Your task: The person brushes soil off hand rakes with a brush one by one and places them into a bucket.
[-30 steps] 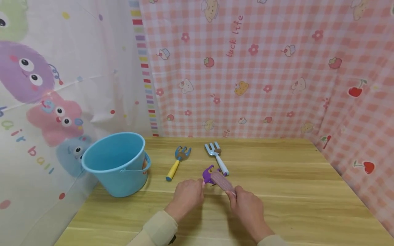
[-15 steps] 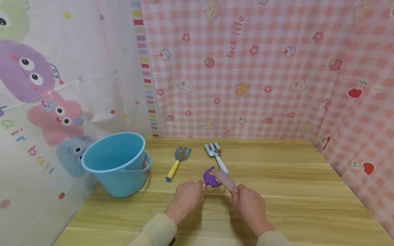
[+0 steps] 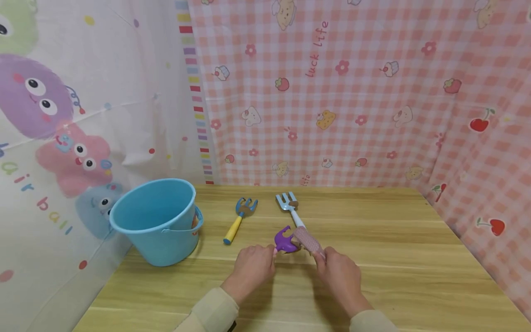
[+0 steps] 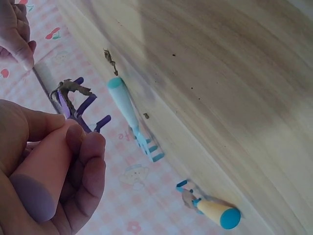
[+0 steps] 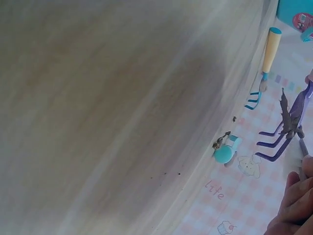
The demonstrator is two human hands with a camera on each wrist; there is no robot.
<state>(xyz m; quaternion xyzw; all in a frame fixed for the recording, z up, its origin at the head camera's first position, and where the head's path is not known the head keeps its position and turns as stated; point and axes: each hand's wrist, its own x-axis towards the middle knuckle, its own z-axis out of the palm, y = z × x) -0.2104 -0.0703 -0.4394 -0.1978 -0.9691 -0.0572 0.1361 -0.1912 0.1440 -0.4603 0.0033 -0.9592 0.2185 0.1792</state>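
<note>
My left hand grips the pink handle of a small purple hand rake, held above the table. Brown mud-like clumps cling among its bent tines, plainest in the wrist views. My right hand holds a flat pinkish paddle-shaped tool with a dotted face; its exact kind is unclear. The tool's far end is at the right side of the rake's head, by the tines. Part of the tool's handle is hidden in the right hand.
A light blue garden fork lies behind the hands, with a brown clump on it. A blue hand rake with yellow handle lies left of it, also soiled. A blue bucket stands far left. Brown bits lie on the table.
My right hand has drawn the paddle-shaped tool rightward and slightly nearer, from over the purple rake's head to its right side. The left hand stays nearly still, the rake shifting slightly.
</note>
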